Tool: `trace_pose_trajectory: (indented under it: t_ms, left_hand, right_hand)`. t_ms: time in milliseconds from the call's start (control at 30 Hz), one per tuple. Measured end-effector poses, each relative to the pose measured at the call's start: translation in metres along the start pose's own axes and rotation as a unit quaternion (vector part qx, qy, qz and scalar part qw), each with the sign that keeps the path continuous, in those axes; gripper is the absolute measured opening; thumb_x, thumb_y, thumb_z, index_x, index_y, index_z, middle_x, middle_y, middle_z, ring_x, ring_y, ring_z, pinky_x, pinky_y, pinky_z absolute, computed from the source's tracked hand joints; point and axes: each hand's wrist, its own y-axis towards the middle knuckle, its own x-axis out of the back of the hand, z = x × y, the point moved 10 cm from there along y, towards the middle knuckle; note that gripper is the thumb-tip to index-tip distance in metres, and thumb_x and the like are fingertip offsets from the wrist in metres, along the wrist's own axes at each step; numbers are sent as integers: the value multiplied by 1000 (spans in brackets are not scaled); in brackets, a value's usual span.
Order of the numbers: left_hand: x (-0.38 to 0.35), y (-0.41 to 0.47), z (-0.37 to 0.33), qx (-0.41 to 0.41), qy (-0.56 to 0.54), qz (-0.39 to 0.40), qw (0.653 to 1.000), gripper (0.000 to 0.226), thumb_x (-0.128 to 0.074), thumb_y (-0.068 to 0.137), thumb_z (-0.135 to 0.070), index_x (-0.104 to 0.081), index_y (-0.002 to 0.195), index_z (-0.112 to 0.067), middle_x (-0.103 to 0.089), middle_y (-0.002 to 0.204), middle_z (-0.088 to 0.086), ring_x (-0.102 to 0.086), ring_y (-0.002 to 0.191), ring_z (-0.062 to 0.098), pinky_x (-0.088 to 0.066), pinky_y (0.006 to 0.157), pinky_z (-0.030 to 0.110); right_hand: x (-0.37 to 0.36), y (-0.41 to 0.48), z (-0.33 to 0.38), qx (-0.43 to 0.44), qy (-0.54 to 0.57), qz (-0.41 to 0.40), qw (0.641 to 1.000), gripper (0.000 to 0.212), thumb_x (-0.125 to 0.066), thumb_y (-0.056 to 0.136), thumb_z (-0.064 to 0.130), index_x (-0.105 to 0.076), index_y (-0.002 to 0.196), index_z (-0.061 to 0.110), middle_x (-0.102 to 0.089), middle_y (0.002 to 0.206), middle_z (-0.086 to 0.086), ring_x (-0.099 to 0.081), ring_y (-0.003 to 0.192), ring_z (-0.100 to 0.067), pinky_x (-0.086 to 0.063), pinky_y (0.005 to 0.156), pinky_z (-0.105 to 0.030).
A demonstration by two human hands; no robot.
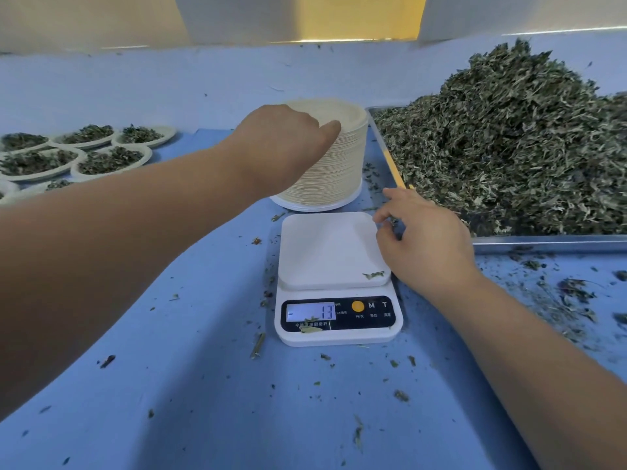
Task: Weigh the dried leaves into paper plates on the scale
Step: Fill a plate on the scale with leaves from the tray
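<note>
Dried leaves lie heaped in a metal tray at 2 o'clock from the scale. Left hand grips the top rim of the plate stack at 12 o'clock. Right hand, fingers loose and holding nothing, hovers at the scale's 3 o'clock edge. Filled plates sit at 10 o'clock.

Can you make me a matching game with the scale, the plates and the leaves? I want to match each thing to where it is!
Things:
1 scale
2 stack of paper plates
3 heap of dried leaves
4 filled plates

Places:
A on the metal tray, right
B far left
C under the left hand
D in the middle, closest to the person

Pairs: 1-D, 2-C, 3-A, 4-B
</note>
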Motion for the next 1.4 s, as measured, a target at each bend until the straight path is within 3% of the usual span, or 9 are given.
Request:
trace_pose_trajectory:
  t_ms: [300, 567, 667, 800, 967, 1100, 1200, 1300, 1400]
  left_hand:
    - [4, -4, -10, -67, 22, 28, 997, 78, -54, 88, 3, -17, 156, -11, -55, 105, 13, -43, 64, 29, -26, 49, 35]
    - [4, -6, -10, -73, 38, -1, 997, 80, -54, 88, 4, -11, 156, -6, -53, 102, 13, -48, 75, 31, -29, 52, 35]
    - [10, -5, -3, -52, 25, -33, 998, 73, -53, 87, 4, -21, 152, -6, -47, 91, 11, -46, 72, 31, -21, 49, 33]
    - [21, 1, 27, 68, -72, -80, 992, 42, -52, 77, 8, -51, 118, -4, -43, 80, 8, -42, 68, 31, -23, 57, 35]
    - [-4, -16, 66, 298, -312, -99, 897, 45, -50, 79, -1, -74, 113, -18, -70, 109, 6, -53, 115, 33, -44, 95, 41]
    - [-16, -34, 69, 357, -413, -167, 821, 40, -48, 86, -2, -78, 107, -16, -63, 123, 2, -44, 128, 22, -33, 89, 18]
    - [-26, -46, 65, 358, -469, -203, 782, 39, -49, 89, 2, -80, 103, -18, -58, 135, -1, -50, 129, 18, -39, 96, 20]
    - [-35, -62, 59, 367, -549, -237, 713, 38, -55, 89, 6, -80, 100, -21, -61, 135, -4, -61, 114, 3, -49, 98, 22]
    - [-35, -79, 52, 360, -600, -268, 662, 34, -62, 90, 5, -78, 100, -22, -66, 131, -3, -60, 102, -19, -48, 96, 13]
  right_hand:
    - [-3, 0, -2, -9, -7, 18, 1000, 14, -62, 88, 15, -73, 95, 22, -61, 140, 6, -56, 129, -14, -51, 94, -43]
    - [-1, -1, 2, -5, -17, 14, 1000, 14, -62, 88, 14, -72, 95, 21, -62, 138, 6, -63, 119, -18, -49, 88, -40]
    - [-1, -1, 3, -5, -21, 12, 1000, 13, -63, 88, 14, -72, 95, 21, -62, 139, 5, -66, 110, -22, -49, 89, -41]
    - [0, -1, 3, -7, -24, 5, 1000, 14, -63, 87, 15, -72, 94, 22, -61, 140, 5, -68, 103, -25, -48, 91, -39]
    - [0, 0, 4, -8, -24, 9, 1000, 15, -62, 88, 15, -72, 96, 23, -60, 142, 6, -65, 115, -19, -48, 94, -40]
    - [4, 0, 4, -8, -13, -12, 1000, 25, -60, 87, 15, -70, 108, 22, -68, 128, 7, -60, 78, -19, -48, 86, -36]
    - [5, 0, 1, -23, -18, -7, 1000, 33, -58, 87, 18, -66, 119, 25, -70, 102, 7, -51, 70, -21, -36, 76, -30]
    - [3, -1, 0, -35, -25, 6, 999, 38, -57, 88, 20, -60, 125, 27, -49, 70, 16, -49, 69, -22, -32, 71, -30]
    - [3, -1, -1, -38, -12, 15, 999, 52, -55, 89, 23, -42, 139, 29, -68, 90, 9, -61, 78, -33, -38, 68, -34]
